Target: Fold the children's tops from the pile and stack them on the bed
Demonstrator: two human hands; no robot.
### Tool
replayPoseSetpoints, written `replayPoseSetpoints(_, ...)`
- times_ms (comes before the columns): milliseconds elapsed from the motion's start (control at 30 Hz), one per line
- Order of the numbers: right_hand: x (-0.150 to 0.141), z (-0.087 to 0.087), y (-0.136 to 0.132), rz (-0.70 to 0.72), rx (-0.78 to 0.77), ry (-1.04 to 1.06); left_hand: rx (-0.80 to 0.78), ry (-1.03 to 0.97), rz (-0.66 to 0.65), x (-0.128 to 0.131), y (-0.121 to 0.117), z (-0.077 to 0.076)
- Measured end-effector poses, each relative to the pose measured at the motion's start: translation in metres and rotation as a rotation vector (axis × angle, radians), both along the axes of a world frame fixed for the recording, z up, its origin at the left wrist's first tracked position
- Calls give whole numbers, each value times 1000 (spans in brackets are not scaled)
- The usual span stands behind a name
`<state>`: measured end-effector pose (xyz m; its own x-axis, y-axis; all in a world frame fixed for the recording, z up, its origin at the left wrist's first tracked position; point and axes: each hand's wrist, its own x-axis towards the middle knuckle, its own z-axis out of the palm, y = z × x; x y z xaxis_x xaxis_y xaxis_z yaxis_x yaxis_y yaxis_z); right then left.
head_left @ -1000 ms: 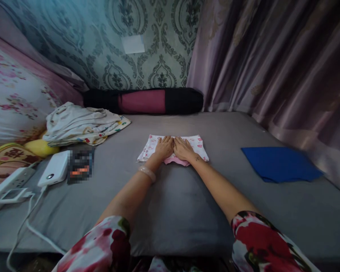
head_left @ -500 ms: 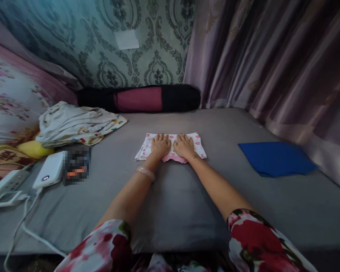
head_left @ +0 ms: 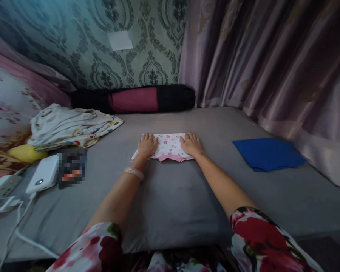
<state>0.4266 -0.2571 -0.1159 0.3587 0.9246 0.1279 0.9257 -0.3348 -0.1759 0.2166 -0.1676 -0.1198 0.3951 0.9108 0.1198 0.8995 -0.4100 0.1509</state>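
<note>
A small folded garment (head_left: 170, 145), white with pink and red prints and a pink curved edge like a neckline, lies flat on the grey sheet in front of me. My left hand (head_left: 147, 145) rests palm down on its left end, fingers spread. On the right end lies my right hand (head_left: 191, 144), also flat with fingers apart. Between the two hands the printed cloth shows. A pale bangle (head_left: 134, 173) circles my left wrist.
Right of me lies a folded blue cloth (head_left: 268, 153). Crumpled white clothes (head_left: 70, 124) are heaped at left, near a white power bank (head_left: 43, 173), cables and a power strip (head_left: 4, 187). A black and maroon roll (head_left: 133, 99) lies along the wall; curtains (head_left: 257, 56) hang at right.
My hands have slid apart, from the middle of the folded garment out to its two ends. The view has shifted slightly to the right.
</note>
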Motion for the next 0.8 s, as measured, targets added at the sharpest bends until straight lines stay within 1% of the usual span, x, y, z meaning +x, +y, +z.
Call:
replayPoseSetpoints(67,8,-1,-1,36,-34,9,-35,3,-37,-8,3,1)
replayPoseSetpoints(300,31,-3,-10,208,-90,46,-51,84,-148,-23,10,0)
replayPoseSetpoints(400,34,-1,-13,237,-100,49,-46,101,-178,-25,11,0)
replayPoseSetpoints(500,32,3,-14,233,-113,37,-51,124,-203,-26,12,3)
replayPoseSetpoints(567,27,6,-16,205,-121,22,-42,156,-211,-24,10,7)
replayPoseSetpoints(633,16,10,-19,163,-119,-2,-17,182,-187,-18,2,13)
replayPoseSetpoints(700,0,13,-22,140,-92,-29,23,173,-164,-8,-12,17)
replayPoseSetpoints(800,-29,15,-28,185,-45,-28,80,103,-220,12,-41,19)
